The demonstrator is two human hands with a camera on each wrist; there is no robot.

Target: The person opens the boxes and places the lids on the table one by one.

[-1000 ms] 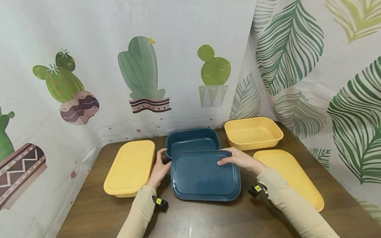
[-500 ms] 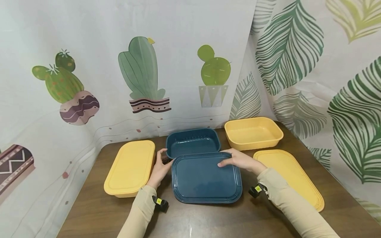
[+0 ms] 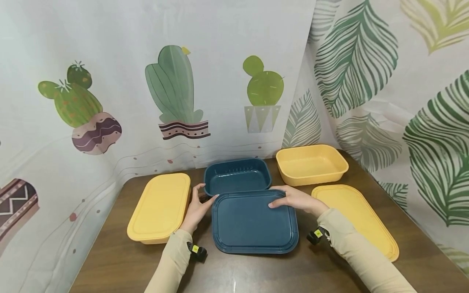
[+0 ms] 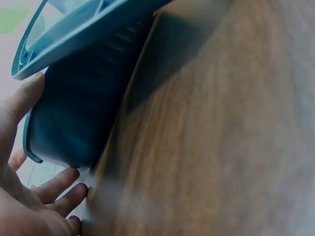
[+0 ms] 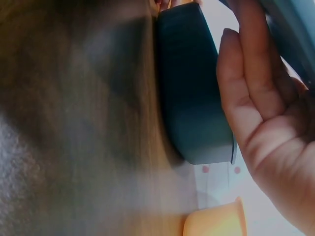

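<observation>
A dark blue lid is held tilted above the wooden table by my right hand, thumb on its face and fingers beneath. Behind it stands a matching blue food container, uncovered, its front wall partly hidden by the lid. My left hand holds that container's front left corner. In the left wrist view the thumb lies at the container's rim, just under the lid's edge, while the other fingers reach round its end. The right wrist view shows my right fingers under the lid, beside the container wall.
On the left is a yellow container with its lid on. An uncovered yellow container stands at the back right, and a loose yellow lid lies in front of it, partly under my right sleeve. A printed curtain hangs behind the table.
The blue lid has moved slightly toward me, showing more of the container behind. My left thumb has shifted a little to the right; the yellow pieces stay put.
</observation>
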